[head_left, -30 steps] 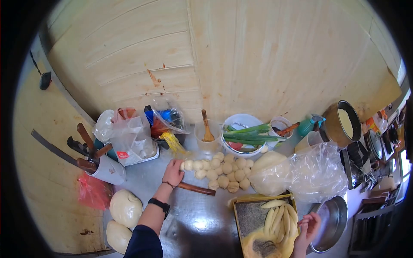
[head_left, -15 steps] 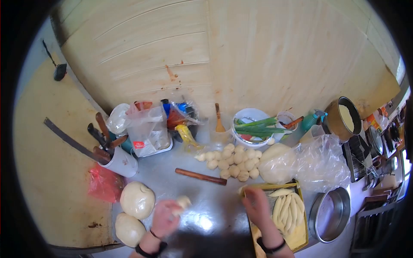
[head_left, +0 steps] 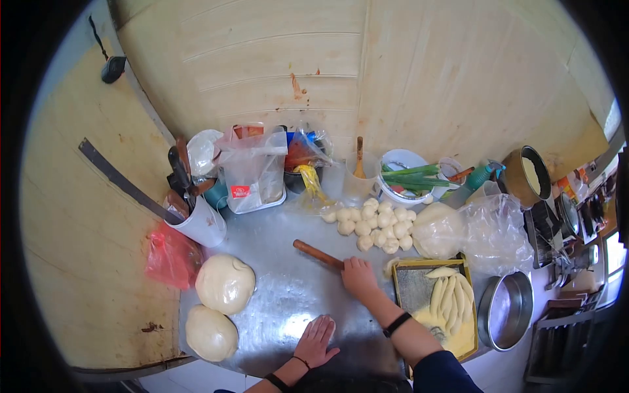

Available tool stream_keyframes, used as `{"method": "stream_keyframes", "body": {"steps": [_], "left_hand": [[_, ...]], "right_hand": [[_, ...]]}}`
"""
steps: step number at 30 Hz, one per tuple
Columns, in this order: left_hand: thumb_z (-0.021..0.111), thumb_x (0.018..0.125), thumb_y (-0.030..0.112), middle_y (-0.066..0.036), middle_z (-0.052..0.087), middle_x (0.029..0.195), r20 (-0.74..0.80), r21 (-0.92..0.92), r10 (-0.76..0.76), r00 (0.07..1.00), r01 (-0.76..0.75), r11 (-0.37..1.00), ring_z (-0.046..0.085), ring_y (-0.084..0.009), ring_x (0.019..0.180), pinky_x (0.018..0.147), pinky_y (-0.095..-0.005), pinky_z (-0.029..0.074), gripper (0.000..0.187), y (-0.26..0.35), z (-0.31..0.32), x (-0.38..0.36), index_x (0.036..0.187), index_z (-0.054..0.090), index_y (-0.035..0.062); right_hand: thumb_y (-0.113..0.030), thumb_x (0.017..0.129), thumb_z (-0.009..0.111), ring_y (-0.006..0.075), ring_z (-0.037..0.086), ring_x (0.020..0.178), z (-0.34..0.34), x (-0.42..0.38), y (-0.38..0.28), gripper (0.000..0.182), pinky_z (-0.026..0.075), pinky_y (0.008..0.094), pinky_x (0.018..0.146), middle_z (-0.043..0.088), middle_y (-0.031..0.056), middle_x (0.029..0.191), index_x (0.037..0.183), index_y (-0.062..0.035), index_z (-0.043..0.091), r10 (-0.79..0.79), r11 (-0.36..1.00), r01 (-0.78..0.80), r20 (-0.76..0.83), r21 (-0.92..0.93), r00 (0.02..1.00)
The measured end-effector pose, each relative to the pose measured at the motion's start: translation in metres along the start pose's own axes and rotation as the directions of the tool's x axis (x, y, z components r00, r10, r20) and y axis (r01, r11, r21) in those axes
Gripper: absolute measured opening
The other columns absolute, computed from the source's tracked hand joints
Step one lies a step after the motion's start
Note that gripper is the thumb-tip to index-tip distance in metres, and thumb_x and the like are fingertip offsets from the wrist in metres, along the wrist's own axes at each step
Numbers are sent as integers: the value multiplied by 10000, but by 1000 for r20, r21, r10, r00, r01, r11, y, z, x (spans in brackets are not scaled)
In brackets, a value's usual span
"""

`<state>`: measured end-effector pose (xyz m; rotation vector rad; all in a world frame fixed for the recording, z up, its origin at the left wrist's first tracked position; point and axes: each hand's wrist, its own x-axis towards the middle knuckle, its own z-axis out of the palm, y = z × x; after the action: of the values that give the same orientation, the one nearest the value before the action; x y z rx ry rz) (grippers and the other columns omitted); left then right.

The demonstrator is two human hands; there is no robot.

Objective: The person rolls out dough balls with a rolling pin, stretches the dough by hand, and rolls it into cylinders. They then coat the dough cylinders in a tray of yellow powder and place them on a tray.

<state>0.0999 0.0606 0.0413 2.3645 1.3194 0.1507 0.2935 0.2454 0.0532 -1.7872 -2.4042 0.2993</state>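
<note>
My right hand [head_left: 359, 278] is closed around the near end of a brown wooden rolling pin [head_left: 317, 253] lying on the metal table. Flat on the table near its front edge rests my left hand [head_left: 314, 344], its fingers stretched out. A bit of pale dough [head_left: 331, 329] shows at its fingertips, mostly hidden. Several small dough balls [head_left: 386, 229] are bunched beyond the rolling pin. Right of my right hand, a yellow-rimmed tray [head_left: 398, 288] holds long dough strips [head_left: 452, 301] and yellow powder. A pale piece of dough [head_left: 391, 266] touches the tray's far left corner.
Two large dough lumps [head_left: 225, 284] sit at the left, near a red plastic bag [head_left: 171, 257] and a white holder [head_left: 203, 224] with knives. Bagged goods [head_left: 255, 170] and a bucket with green onions [head_left: 400, 190] line the back. A round metal pan [head_left: 485, 314] stands right of the tray.
My left hand, which held a small dough ball above the table, has come down flat near the front edge. My right hand has moved left from the tray and gripped the rolling pin.
</note>
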Motion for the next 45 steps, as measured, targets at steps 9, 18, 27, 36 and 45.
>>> {"method": "stream_keyframes", "body": {"steps": [9,18,27,36,45], "left_hand": [[573,864,588,-119,405,1516,77,119,29,997,-38,992,315,-271,1448,1183,-523,186,845,-4,-14,-33,1485,375,51],[606,879,392,-124,435,1509,-150,-80,-103,983,92,993,371,-279,1424,1161,-516,247,693,-34,-52,-33,1457,428,53],[588,887,302,-134,470,1451,-378,104,-91,921,140,985,422,-291,1358,1125,-588,243,559,-94,-67,131,1397,483,98],[608,872,245,-123,626,1113,-218,-80,-157,963,142,987,610,-321,1039,869,-473,481,347,-99,-47,100,1194,588,117],[626,823,134,-134,588,1222,-237,19,-43,971,49,999,579,-324,1114,966,-505,441,530,-80,-52,67,1342,516,137]], "right_hand": [[-203,837,670,271,589,1041,-26,-158,-42,388,426,443,936,599,74,1106,1202,-98,591,14,976,-13,-3,218,1000],[-324,843,668,321,488,1278,25,-188,-77,576,319,551,1094,528,165,1345,1340,-68,532,25,980,-14,-51,199,998],[-429,875,620,390,314,1425,24,-36,-44,729,199,625,1140,367,238,1507,1467,-60,404,285,957,-290,-183,1,941],[-282,806,673,310,565,1081,39,-64,-44,468,400,501,967,611,120,1129,1206,-65,564,290,951,-256,-218,173,932],[-240,755,692,286,553,1121,27,-107,-76,563,405,485,948,595,107,1155,1273,-80,544,221,975,-203,-303,90,927]]}}
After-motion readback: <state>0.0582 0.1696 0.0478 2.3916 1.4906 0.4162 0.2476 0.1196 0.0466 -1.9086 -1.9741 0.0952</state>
